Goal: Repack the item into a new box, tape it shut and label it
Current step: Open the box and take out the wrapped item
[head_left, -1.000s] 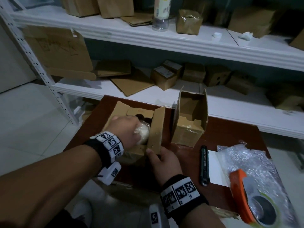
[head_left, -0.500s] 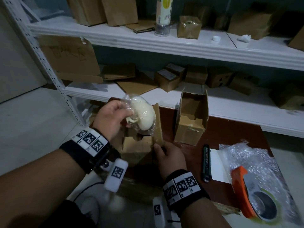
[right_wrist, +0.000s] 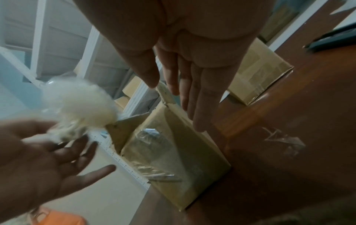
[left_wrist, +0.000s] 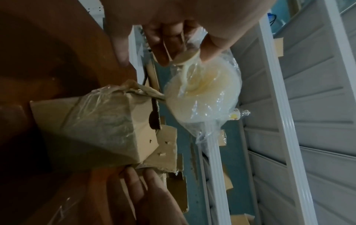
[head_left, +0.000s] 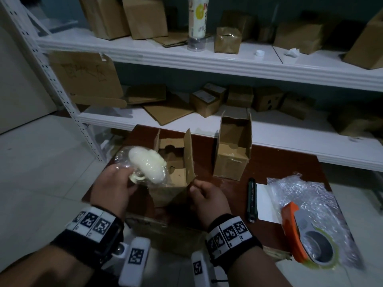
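Observation:
My left hand (head_left: 128,179) pinches a white rounded item in a clear plastic bag (head_left: 147,164), held in the air just left of the old box. The left wrist view shows thumb and fingers gripping the small end of the bagged item (left_wrist: 204,97); it is blurred in the right wrist view (right_wrist: 80,105). The opened old cardboard box (head_left: 170,191) stands on the brown table with its flaps up. My right hand (head_left: 194,185) holds its right flap between thumb and fingers (right_wrist: 173,88). A second open box (head_left: 230,162) stands to the right.
On the table's right lie a dark utility knife (head_left: 251,199), a white label sheet (head_left: 265,206), bubble wrap (head_left: 310,199) and an orange tape dispenser (head_left: 300,235). White shelves (head_left: 207,65) with several cardboard boxes rise behind the table. The floor is at the left.
My left hand has lifted the bagged item out of the old box and brought it to the box's left. My right hand has stayed on the flap.

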`<state>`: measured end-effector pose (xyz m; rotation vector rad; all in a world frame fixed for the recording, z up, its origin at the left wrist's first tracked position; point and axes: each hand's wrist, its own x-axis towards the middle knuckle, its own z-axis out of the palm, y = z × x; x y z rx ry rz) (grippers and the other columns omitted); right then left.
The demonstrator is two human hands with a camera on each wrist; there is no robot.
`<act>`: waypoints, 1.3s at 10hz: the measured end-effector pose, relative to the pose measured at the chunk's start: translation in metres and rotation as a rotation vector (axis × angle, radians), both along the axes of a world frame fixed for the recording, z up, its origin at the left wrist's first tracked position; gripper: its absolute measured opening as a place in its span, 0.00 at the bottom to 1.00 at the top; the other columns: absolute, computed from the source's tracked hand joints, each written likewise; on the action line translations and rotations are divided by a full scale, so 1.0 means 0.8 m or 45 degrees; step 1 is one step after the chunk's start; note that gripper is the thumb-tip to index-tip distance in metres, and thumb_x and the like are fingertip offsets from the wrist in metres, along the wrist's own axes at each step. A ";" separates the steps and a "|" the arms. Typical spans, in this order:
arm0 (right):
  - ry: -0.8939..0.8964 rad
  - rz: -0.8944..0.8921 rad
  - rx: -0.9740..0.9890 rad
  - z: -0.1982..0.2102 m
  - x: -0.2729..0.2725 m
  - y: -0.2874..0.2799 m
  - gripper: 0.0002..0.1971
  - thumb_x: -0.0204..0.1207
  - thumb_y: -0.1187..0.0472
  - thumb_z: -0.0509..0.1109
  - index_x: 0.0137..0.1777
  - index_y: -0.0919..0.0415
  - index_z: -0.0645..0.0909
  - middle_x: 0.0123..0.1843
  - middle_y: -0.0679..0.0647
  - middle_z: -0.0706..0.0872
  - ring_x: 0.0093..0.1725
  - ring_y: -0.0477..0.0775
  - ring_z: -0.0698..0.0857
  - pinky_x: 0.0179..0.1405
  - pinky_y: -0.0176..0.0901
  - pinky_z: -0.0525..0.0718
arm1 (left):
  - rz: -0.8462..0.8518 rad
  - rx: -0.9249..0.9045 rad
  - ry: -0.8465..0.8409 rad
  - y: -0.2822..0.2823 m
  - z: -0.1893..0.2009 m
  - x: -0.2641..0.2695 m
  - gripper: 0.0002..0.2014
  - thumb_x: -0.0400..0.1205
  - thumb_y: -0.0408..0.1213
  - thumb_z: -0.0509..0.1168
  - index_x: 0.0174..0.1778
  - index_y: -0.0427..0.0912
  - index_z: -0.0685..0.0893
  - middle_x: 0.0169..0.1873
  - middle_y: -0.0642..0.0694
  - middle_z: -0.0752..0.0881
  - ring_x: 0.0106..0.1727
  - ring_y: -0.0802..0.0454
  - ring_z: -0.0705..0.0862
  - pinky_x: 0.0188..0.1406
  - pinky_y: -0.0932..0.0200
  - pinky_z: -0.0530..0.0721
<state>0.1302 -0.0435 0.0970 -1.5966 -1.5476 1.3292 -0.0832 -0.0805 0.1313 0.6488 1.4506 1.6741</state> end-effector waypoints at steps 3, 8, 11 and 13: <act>0.275 0.008 -0.067 -0.008 -0.008 0.007 0.21 0.87 0.60 0.64 0.78 0.47 0.76 0.51 0.27 0.82 0.60 0.37 0.82 0.73 0.53 0.82 | 0.058 -0.137 -0.146 0.041 -0.003 0.022 0.03 0.85 0.32 0.65 0.52 0.37 0.82 0.57 0.33 0.86 0.59 0.36 0.88 0.52 0.33 0.89; 0.745 -0.159 -0.243 -0.032 -0.024 0.051 0.32 0.86 0.71 0.64 0.86 0.49 0.62 0.66 0.42 0.86 0.66 0.47 0.85 0.62 0.45 0.85 | -0.059 -0.199 -0.008 0.114 -0.004 0.028 0.04 0.83 0.39 0.68 0.44 0.45 0.82 0.58 0.36 0.85 0.59 0.37 0.87 0.48 0.36 0.90; 0.745 -0.256 -0.249 -0.011 -0.009 0.043 0.28 0.85 0.69 0.67 0.84 0.58 0.66 0.82 0.61 0.73 0.79 0.65 0.75 0.71 0.51 0.83 | -0.048 -0.178 0.241 0.096 0.005 0.014 0.05 0.84 0.41 0.67 0.44 0.45 0.84 0.52 0.39 0.87 0.54 0.42 0.88 0.54 0.41 0.89; 0.724 -0.293 -0.166 0.016 0.021 0.023 0.19 0.84 0.59 0.70 0.74 0.51 0.78 0.71 0.54 0.83 0.67 0.56 0.85 0.61 0.54 0.89 | -0.089 -0.090 0.134 0.064 0.017 0.022 0.04 0.84 0.37 0.69 0.46 0.41 0.84 0.53 0.37 0.88 0.54 0.40 0.90 0.54 0.39 0.89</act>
